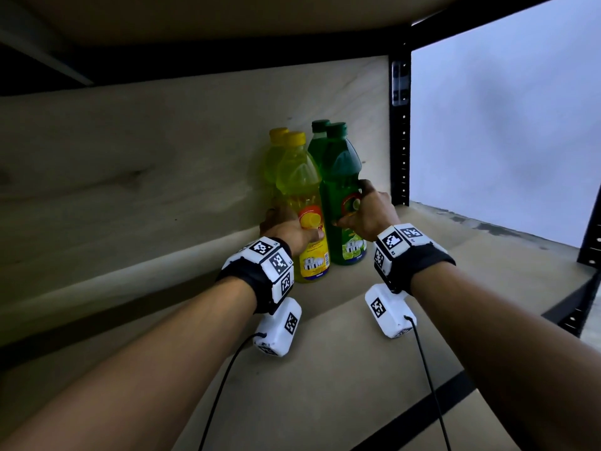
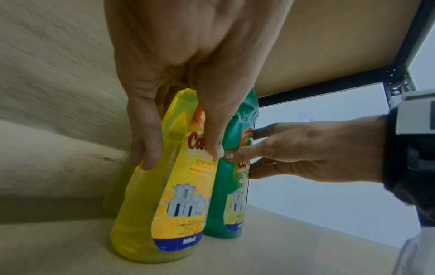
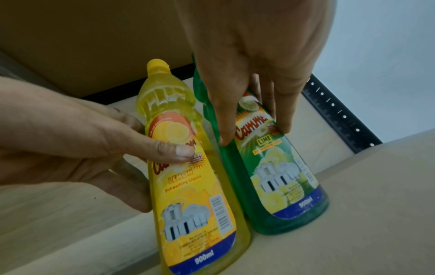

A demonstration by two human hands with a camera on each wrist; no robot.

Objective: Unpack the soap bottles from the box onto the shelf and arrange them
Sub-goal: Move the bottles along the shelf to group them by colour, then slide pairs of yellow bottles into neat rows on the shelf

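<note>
Two yellow and two green soap bottles stand upright in the shelf's back right corner. The front yellow lemon bottle (image 1: 304,203) (image 2: 169,195) (image 3: 188,186) stands beside the front green lime bottle (image 1: 341,196) (image 2: 226,195) (image 3: 277,176), both resting on the shelf board (image 1: 357,336). My left hand (image 1: 292,224) (image 2: 181,158) grips the yellow one, thumb on its label. My right hand (image 1: 353,203) (image 3: 254,134) grips the green one at mid-height. A second yellow bottle (image 1: 276,151) and a second green bottle (image 1: 318,138) stand right behind them. The box is out of view.
A wooden back panel (image 1: 162,174) closes the shelf behind the bottles. A black perforated upright (image 1: 401,141) stands just right of the green bottles. The upper shelf (image 1: 227,14) hangs low overhead. Bare board stretches left of and in front of the bottles.
</note>
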